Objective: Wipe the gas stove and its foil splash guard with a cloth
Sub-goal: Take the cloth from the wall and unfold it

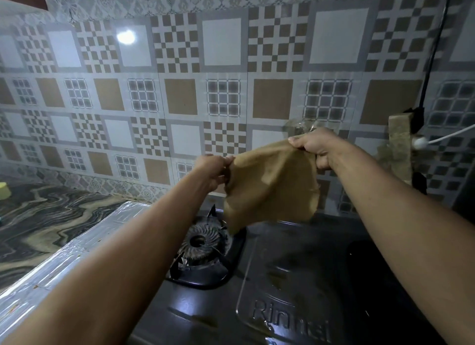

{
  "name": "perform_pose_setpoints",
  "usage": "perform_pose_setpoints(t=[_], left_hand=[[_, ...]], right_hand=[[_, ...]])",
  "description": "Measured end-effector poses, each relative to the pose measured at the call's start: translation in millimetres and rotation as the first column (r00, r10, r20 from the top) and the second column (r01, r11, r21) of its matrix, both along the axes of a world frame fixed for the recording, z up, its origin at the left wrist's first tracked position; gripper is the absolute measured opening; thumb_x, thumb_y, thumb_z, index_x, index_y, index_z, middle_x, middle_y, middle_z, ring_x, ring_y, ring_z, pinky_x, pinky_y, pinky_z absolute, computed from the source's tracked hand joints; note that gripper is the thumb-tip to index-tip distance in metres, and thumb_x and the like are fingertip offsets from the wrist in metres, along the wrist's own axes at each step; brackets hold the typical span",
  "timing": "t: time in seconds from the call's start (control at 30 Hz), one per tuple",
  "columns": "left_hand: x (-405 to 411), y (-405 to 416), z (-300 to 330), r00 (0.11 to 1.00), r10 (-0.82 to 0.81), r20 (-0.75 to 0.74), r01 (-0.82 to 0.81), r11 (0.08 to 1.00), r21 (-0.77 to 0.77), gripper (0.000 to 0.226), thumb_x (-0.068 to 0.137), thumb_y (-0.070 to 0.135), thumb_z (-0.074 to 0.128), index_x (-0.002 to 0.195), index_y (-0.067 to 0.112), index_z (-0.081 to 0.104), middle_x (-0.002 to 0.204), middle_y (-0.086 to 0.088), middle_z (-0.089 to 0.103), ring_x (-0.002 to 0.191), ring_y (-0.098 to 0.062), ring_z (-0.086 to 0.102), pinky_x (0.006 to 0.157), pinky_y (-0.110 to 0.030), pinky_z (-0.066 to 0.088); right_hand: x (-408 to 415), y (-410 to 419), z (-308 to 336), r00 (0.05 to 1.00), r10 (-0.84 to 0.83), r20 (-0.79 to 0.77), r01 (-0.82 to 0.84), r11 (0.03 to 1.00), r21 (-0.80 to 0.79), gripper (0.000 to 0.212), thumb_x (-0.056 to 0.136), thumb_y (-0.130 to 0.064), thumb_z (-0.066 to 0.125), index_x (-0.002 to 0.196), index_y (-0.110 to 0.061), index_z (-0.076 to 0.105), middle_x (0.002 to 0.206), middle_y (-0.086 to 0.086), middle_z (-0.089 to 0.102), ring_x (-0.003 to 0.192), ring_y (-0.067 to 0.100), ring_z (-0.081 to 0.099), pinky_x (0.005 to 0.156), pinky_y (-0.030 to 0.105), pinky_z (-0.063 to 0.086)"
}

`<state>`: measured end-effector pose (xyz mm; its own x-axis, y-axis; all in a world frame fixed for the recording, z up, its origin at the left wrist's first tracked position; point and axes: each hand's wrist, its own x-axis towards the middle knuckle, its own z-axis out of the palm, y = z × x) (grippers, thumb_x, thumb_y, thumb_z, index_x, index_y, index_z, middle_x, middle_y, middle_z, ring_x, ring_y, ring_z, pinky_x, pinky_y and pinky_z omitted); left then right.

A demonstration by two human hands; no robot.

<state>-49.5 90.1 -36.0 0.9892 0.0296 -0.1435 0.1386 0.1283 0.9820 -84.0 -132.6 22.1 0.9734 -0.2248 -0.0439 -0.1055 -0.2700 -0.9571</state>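
tan and limp, the cloth (272, 185) hung in the air above the back of the gas stove (295, 280), stretched between both hands and clear of the stove's top. raised lettering pressed into the dark stove top, near its front, read "rinnai"; no other writing could be made out. the left hand (212, 171) pinched the cloth's upper left corner, fingers curled tight on the fabric, its bare forearm reaching up from the stove's front left. the right hand (314, 149) sat higher than the left, above the stove's back edge, thumb and curled fingers closed on the cloth's upper right corner, its forearm running down over the stove's right side. the cloth's lower edge dangled just above the burner (203, 242), a round ribbed ring set in the stove's left half, without touching it as far as could be seen. the foil splash guard (64, 257) lay as a crinkled silver strip along the stove's left side, touching its edge. beyond the guard, left of the stove, a marbled countertop (38, 216) carried a yellow object (4, 190) cut off by the frame. behind the stove stood a wall of patterned tiles (180, 92), and up from the stove's right rear ran a black cable (434, 49) beside a white plug (419, 142).
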Motion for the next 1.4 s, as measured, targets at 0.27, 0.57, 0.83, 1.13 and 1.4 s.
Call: perform_pose_setpoints(t=[0.27,0.57,0.83,1.13,1.4], left_hand=[[-12.4,16.2,37.1,0.904,-0.404,0.141,0.254,0.772,0.582,0.038,0.076,-0.007,0.07,0.111,0.004,0.063,0.105,-0.009,0.06,0.102,-0.028,0.058,0.085,-0.038,0.054],[3.6,20.8,40.6,0.926,-0.252,0.282,-0.086,0.586,0.806,0.012,0.08,0.007,0.074,0.091,0.004,0.073,0.085,-0.005,0.066,0.088,-0.022,0.063,0.083,-0.036,0.056],[-7.1,15.6,39.8,0.979,-0.187,0.081,0.109,0.816,0.568,0.005,0.09,0.009,0.059,0.09,0.005,0.057,0.086,-0.01,0.06,0.076,-0.022,0.061,0.061,-0.033,0.056],[-13.8,-17.2,17.8,0.951,-0.274,-0.147,0.296,0.941,0.163,0.031,0.099,0.029,0.045,0.104,0.0,0.052,0.089,-0.015,0.061,0.077,-0.027,0.063,0.059,-0.041,0.056],[-11.0,-14.2,19.4,0.995,-0.092,-0.024,0.096,0.962,0.257,0.006,0.091,0.007,0.058,0.094,0.004,0.053,0.087,-0.013,0.062,0.072,-0.026,0.065,0.06,-0.042,0.059]], right_hand=[[1.0,-1.9,-7.9,0.994,0.083,0.065,-0.087,0.995,0.056,0.039,0.071,0.001,0.078,0.107,-0.008,0.064,0.104,0.014,0.064,0.089,0.027,0.065,0.072,0.037,0.061],[9.4,0.8,-9.4,0.976,0.177,0.127,-0.063,0.787,-0.613,0.017,0.091,-0.019,0.064,0.1,-0.009,0.073,0.091,0.001,0.066,0.084,0.015,0.059,0.069,0.028,0.045],[13.4,10.4,-24.8,0.984,0.068,0.166,-0.013,0.949,-0.316,0.021,0.085,-0.015,0.062,0.065,-0.009,0.059,0.057,0.006,0.051,0.054,0.022,0.054,0.05,0.029,0.044],[-6.7,55.8,-39.1,0.943,0.333,-0.025,-0.333,0.943,0.017,0.049,0.094,-0.038,0.039,0.103,0.001,0.068,0.096,0.017,0.072,0.091,0.032,0.07,0.083,0.045,0.056],[2.0,46.9,-69.8,0.97,0.117,-0.215,0.011,0.858,0.514,0.046,0.094,-0.024,0.032,0.111,0.009,0.059,0.118,0.03,0.061,0.099,0.045,0.061,0.087,0.053,0.05]])
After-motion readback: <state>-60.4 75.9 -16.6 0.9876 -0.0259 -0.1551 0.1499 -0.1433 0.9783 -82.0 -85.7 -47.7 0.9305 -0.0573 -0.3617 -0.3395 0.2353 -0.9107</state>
